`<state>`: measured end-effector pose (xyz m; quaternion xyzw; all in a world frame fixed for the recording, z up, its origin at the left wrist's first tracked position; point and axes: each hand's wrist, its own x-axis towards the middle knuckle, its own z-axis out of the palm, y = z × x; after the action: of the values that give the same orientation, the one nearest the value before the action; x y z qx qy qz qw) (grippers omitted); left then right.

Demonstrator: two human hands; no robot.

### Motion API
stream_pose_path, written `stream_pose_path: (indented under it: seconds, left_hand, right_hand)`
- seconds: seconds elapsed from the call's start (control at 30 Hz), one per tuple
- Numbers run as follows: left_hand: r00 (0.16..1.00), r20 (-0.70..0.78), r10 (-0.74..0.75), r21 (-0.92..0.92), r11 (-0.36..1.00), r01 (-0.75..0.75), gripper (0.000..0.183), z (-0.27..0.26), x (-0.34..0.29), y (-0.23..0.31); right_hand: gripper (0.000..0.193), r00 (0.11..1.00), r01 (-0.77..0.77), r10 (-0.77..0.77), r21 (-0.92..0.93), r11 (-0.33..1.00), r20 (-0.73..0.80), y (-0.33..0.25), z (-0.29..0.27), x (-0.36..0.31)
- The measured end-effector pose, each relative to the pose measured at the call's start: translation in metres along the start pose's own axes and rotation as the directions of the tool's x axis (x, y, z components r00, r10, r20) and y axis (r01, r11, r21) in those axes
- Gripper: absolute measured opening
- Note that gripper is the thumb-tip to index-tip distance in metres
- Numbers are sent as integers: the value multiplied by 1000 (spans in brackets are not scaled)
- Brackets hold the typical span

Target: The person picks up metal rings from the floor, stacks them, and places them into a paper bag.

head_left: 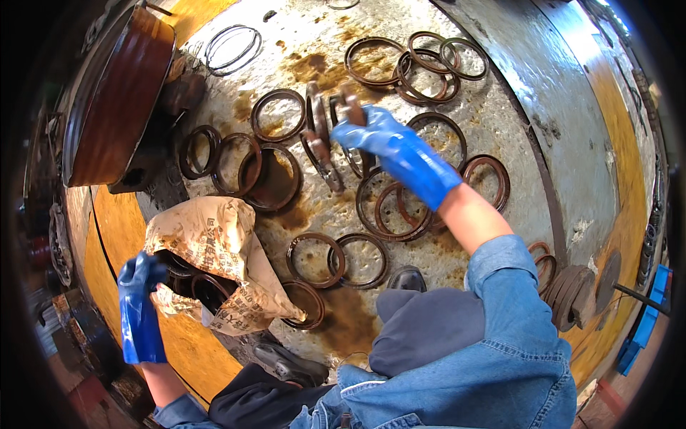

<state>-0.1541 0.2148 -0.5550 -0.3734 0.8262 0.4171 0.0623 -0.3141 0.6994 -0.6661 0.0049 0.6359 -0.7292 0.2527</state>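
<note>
Both my hands wear blue rubber gloves. My left hand is closed on the rim of a tan printed sack, whose mouth gapes and shows dark rings inside. My right hand reaches over the floor, its fingers closed round a dark ring seen nearly edge-on; motion blurs it. Just left of that, another brown ring stands tilted, also blurred, and whether anything supports it I cannot tell. Flat on the floor near the sack lie several rings, among them a brown one.
More rings are strewn over the stained floor, with an overlapping cluster at the far right. A large red-brown metal drum part stands at far left. Thick discs on a bar sit at right. My shoes are close to the sack.
</note>
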Motion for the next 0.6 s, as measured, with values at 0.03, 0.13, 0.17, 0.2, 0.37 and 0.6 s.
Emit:
stream_pose_path:
  seconds: [0.03, 0.13, 0.17, 0.2, 0.37, 0.6]
  left_hand:
    - [993, 111, 38, -66, 997, -31, 35, 42, -6, 31]
    - [900, 405, 162, -157, 982, -106, 50, 134, -30, 81]
    - [852, 467, 236, -240, 961, -134, 55, 161, -38, 90]
    - [804, 508, 308, -316, 935, -159, 60, 179, -46, 98]
    - [672, 656, 343, -501, 864, 48, 51, 250, -39, 90]
    - [617, 721, 316, -687, 448, 573, 23, 253, -19, 48]
  right_hand:
    - [42, 1000, -20, 20, -33, 999, 0, 28, -3, 17]
    - [34, 999, -38, 31, -255, 966, -33, 19, 50, 15]
    - [33, 1000, 11, -13, -378, 926, -3, 10, 59, 6]
    - [33, 997, 73, -58, -484, 872, 46, -1, 71, -4]
    - [34, 846, 385, -57, -534, 753, 530, 12, 74, -4]
    - [37, 952, -262, -184, -961, -84, -244, 43, -68, 155]
